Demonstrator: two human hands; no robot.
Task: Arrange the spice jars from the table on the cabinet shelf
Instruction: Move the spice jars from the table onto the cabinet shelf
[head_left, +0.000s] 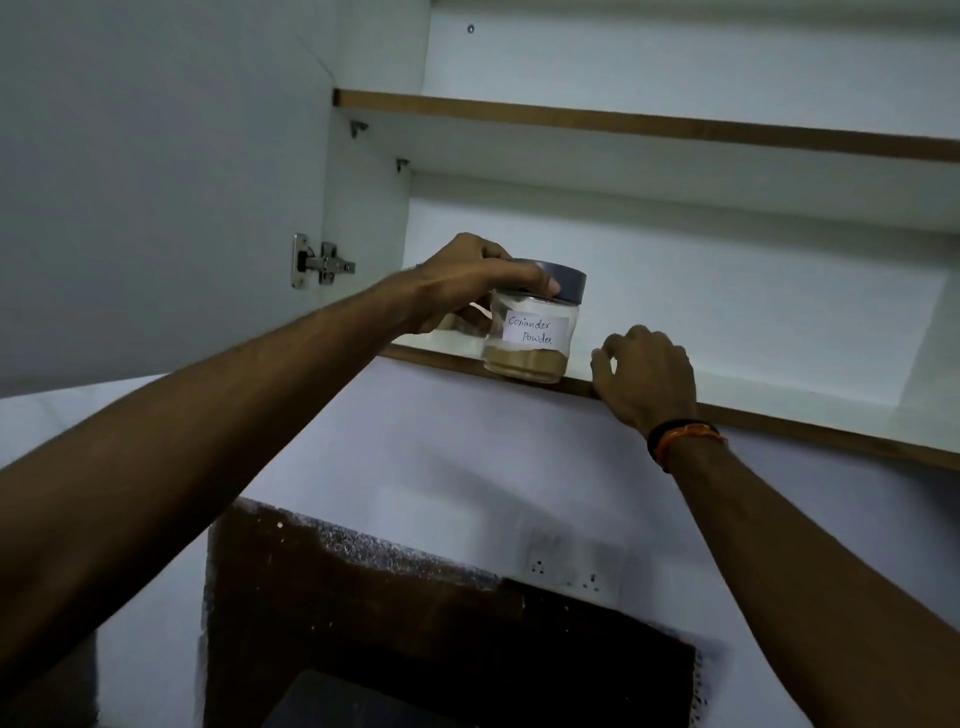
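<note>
L hand (467, 275) grips the grey lid of a spice jar (530, 332), fingers curled round it. Clear glass, tan powder at bottom, white label "Coriander Powder" facing cam. Jar upright at front edge of cabinet shelf (779, 415). R hand (644, 374) loosely curled, empty, beside jar.

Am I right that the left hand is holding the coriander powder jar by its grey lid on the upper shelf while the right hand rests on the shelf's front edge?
Not quite: the head view shows the coriander powder jar at the front of the lower shelf, not the upper shelf. The rest holds: the left hand grips its grey lid, and the right hand rests on that shelf's front edge.
</note>
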